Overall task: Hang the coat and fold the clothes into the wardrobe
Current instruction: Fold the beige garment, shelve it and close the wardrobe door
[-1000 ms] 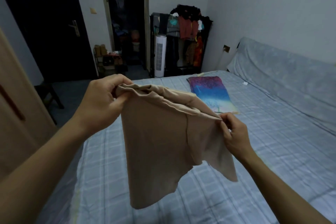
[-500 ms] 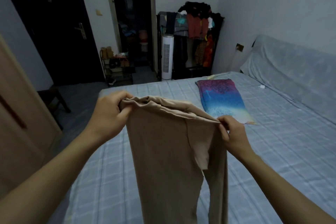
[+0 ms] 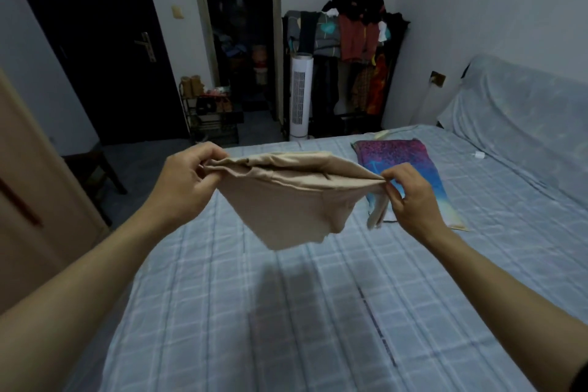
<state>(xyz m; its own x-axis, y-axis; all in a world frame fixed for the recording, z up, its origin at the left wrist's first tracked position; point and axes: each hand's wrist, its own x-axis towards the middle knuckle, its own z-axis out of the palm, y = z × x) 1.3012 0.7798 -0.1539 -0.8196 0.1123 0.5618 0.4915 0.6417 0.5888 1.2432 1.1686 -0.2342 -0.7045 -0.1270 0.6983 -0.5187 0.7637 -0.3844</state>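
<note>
so both my hands are out in front over the bed (image 3: 318,312), holding a beige garment (image 3: 286,200) stretched between them. left hand (image 3: 187,181) has its fingers curled and pressed shut on the bunched left end of the top edge, thumb on top. right hand (image 3: 410,200) is pinching the other end between thumb and forefinger, the rest of the fingers loosely curled underneath. the cloth runs pretty taut from one pinch to the other and the rest sags below the fingertips in a loose triangle, hanging clear of the checked blue sheet with its shadow on the bed beneath. just past my right fingers there's a folded purple and blue cloth (image 3: 401,162) lying flat on the sheet. way beyond both hands a clothes rack (image 3: 350,51) stands against the far wall, white tower fan (image 3: 300,95) beside it
</note>
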